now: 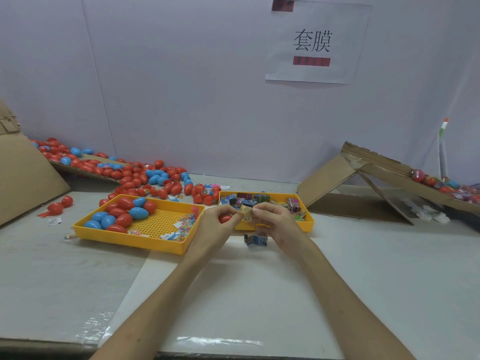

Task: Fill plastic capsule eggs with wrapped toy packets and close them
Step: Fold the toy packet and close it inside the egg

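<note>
Just near of the right yellow tray [302, 226], above the desk [259, 294], the left hand [211, 226] grips a red capsule egg [224, 218], mostly hidden, axis unclear. With the right hand [275, 224] it pinches a crumpled gold packet [245, 213].

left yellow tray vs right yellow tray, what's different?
Contents: the left tray holds red and blue eggs plus small clear-wrapped bits; the right tray holds colourful wrapped packets.
Fill: the left tray's perforated floor shows bare in the middle; the right tray's floor is covered where visible.
Pose: the left tray sits skewed and nearer; the right tray sits squarer and farther back.
Shared: both are yellow, rectangular and low-walled.
</note>
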Tool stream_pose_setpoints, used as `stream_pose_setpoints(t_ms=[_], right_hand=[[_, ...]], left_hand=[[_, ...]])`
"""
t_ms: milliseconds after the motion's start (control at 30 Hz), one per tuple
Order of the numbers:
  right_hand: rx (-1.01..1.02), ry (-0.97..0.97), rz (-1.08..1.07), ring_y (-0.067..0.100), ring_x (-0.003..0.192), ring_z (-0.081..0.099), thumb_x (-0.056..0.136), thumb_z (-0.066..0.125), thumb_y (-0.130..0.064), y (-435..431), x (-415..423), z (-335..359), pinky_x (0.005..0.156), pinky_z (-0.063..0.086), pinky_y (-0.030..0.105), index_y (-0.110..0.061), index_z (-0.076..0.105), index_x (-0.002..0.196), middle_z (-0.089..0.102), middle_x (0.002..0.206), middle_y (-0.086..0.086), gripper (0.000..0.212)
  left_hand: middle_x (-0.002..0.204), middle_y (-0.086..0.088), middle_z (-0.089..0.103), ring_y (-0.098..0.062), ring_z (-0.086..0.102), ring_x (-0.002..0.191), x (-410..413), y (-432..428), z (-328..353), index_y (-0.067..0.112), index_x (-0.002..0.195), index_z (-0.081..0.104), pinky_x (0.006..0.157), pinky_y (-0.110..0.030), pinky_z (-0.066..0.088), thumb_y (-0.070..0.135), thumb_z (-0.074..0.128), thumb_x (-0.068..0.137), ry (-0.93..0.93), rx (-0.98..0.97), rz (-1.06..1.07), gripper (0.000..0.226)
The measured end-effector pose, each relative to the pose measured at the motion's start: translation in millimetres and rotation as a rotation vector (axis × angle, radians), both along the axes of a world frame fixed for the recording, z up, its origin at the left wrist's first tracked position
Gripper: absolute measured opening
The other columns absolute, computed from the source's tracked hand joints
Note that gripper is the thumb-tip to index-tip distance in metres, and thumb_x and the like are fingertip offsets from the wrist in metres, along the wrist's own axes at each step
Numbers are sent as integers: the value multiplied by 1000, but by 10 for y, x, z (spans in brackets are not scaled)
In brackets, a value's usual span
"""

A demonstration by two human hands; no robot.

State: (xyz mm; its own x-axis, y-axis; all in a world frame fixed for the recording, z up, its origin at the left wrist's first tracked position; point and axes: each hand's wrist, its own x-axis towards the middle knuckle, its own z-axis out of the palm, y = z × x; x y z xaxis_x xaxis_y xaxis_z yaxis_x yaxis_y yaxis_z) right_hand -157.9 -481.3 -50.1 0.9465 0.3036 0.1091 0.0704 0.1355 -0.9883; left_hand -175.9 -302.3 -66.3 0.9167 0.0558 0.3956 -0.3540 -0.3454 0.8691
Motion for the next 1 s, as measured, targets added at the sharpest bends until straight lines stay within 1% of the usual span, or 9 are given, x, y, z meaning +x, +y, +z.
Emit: stream_pose_setpoints(t_ms=[67,233,367,467,600,733,800,900,1000], right_hand=[[-9,3,-5,15,84,69,94,67,-15,0,-4,5,65,53,27,-16,74,88,71,90,3,10],[-26,-13,-44,15,82,69,93,68,-14,3,-14,7,65,54,29,-14,73,89,70,84,1,6],[-51,-49,-79,13,70,64,91,70,-12,23,-40,6,59,53,26,-16,75,83,68,75,0,10],[-54,-73,-62,12,63,60,91,70,-11,50,-58,-8,56,51,26,-18,76,80,66,72,0,15],[-14,-95,-66,10,67,64,92,67,-6,54,-53,-1,55,52,25,-17,75,78,67,71,-1,19],[-11,-97,-57,12,68,63,92,66,-6,43,-39,-10,54,50,25,-16,75,79,67,72,0,18],[-18,-102,-47,13,68,62,93,66,-7,44,-34,-16,52,49,25,-15,74,81,67,74,1,16],[-13,-99,-60,14,67,62,94,65,-10,46,-19,-24,53,49,26,-15,73,82,67,76,2,15],[24,-80,-119,15,64,61,94,66,-11,33,7,-23,57,51,23,-13,71,85,66,75,1,11]], left_hand=[[74,6,65,-7,59,71,-4,-4,3,26,79,72,65,-20,46,30,71,93,3,1,1,14],[66,7,62,-2,53,61,4,2,5,22,74,70,59,-14,42,28,71,92,20,13,12,20],[57,16,59,3,53,58,-1,3,-11,25,66,65,55,-9,40,22,71,89,52,94,47,24],[57,13,59,5,53,57,-22,-12,-2,24,67,65,53,-9,40,23,68,89,66,173,74,22],[55,12,59,3,51,53,-30,-8,18,24,66,64,52,-9,38,19,64,91,106,144,2,25],[61,6,62,1,51,55,-28,-26,12,22,73,66,56,-15,37,18,61,95,154,132,-45,23],[63,4,62,-1,50,56,-21,-26,15,18,77,68,57,-18,38,18,61,96,174,106,-52,20],[61,8,59,-1,48,52,-31,-11,43,14,84,71,51,-15,37,22,64,98,186,-22,-101,17],[72,1,59,-8,49,59,-47,-7,100,15,100,70,51,-20,37,33,60,100,279,-207,-160,20]])
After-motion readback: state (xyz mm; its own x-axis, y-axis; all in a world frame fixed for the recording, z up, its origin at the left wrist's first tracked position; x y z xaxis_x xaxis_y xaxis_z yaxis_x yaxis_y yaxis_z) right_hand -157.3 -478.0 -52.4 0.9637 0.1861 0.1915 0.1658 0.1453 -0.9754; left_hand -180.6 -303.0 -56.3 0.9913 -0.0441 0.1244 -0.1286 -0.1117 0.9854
